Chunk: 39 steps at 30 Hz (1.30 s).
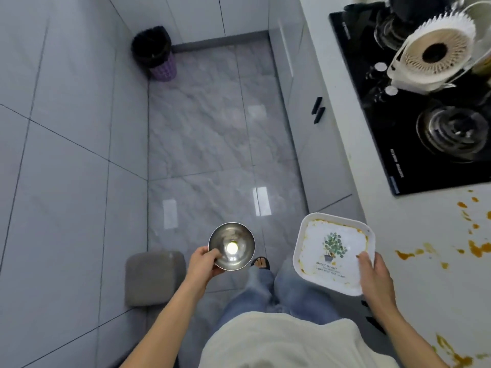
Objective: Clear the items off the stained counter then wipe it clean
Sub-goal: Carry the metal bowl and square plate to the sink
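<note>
Steel bowl [231, 245] and stained plate [334, 253] in hands — plate's lettering blurred.

silver bowl [231, 245], white plant-print plate [334, 251], orange-stained white counter [430, 251]

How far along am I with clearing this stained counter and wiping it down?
Clearing is under way: your left hand holds a metal bowl and your right hand holds a smeared white square plate, both out over the floor, off the counter. The counter part in view holds no dishes. Wiping has not begun: orange stains still mark it, and no cloth is in view.
</note>
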Tool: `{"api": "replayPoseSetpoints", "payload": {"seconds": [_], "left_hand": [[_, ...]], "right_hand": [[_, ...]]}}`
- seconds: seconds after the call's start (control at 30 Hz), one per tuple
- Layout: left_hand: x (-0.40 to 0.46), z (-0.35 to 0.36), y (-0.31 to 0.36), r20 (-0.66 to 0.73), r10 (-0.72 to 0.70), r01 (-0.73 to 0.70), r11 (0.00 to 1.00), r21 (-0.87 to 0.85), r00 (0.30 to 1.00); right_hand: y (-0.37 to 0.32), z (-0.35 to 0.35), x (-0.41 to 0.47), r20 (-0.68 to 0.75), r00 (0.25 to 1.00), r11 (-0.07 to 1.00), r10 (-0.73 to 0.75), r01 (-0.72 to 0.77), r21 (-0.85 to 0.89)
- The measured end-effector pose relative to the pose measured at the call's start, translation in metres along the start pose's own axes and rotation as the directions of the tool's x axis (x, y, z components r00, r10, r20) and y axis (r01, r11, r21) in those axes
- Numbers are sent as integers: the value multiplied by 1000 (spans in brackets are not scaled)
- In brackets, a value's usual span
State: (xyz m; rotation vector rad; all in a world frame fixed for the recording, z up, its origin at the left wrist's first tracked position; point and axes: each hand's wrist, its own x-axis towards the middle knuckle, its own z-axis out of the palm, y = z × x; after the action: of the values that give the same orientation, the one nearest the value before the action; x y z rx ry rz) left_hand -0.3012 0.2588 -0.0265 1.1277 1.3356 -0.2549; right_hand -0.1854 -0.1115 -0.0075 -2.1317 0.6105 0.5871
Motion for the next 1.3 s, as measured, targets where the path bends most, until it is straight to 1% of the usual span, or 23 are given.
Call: {"api": "replayPoseSetpoints", "payload": {"seconds": [0.23,0.4,0.47,0.57,0.63,0.77,0.87,1.07,1.17,1.3], "left_hand": [[63,20,99,17,42,-42,999,-3,999],[98,28,168,-46,49,-48,999,19,998],[108,25,187,-76,42,-42,999,13,996],[124,14,209,-136,14,-14,1000,1,991],[135,5,222,-167,-19,12,999,-37,986],[160,-14,251,-194,-84,57,989,-139,977],[187,-26,283,-220,-125,86,980,-177,967],[248,-31,394,-226,-101,59,981,-186,969],[277,-20,465,-189,-52,18,984,-180,981],[316,3,555,-139,8,-26,992,-126,990]], "right_hand": [[-67,14,58,-26,997,997,70,-71,-38],[-147,38,122,11,1000,998,25,-24,-57],[-186,52,145,47,999,999,3,-1,-49],[-249,78,176,105,993,998,-53,56,-30],[-293,100,195,142,985,995,-101,103,-5],[-372,143,229,187,974,992,-127,126,18],[-425,173,256,202,967,987,-157,159,10],[-514,215,303,212,966,988,-148,155,-13],[-544,228,323,200,971,991,-133,131,24],[-579,237,349,142,985,995,-97,91,51]]}}
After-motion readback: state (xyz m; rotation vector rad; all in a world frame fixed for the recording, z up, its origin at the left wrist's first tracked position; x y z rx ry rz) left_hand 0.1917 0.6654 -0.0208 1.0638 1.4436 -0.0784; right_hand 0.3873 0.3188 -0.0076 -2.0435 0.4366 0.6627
